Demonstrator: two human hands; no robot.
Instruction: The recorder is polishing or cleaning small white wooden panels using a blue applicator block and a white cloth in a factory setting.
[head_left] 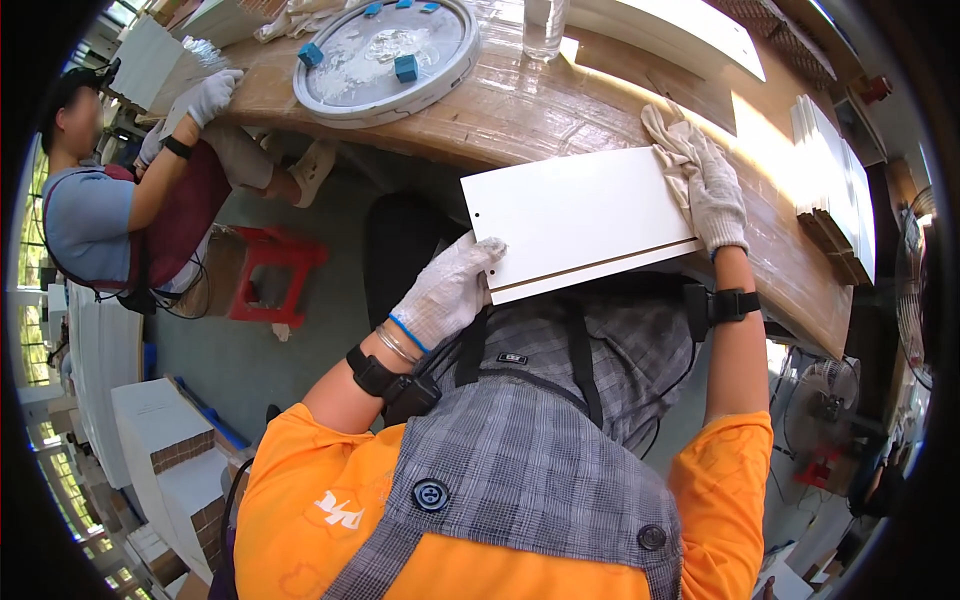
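A white rectangular panel (580,215) with a groove along its near edge and small dark holes at its left end lies tilted across my lap and the table edge. My left hand (448,288), in a pale knit glove, grips the panel's lower left corner, thumb on top. At the panel's right end my right hand (712,195), gloved too, is closed on a crumpled cream cloth (672,145) that touches the panel's edge. The fingers under the cloth are partly hidden.
On the wooden table (560,110) stand a round grey lid (350,75) with blue cubes, a clear glass (544,30) and a stack of white panels (835,190). A co-worker (130,200) sits at left near a red stool (275,275). A fan (825,390) stands at right.
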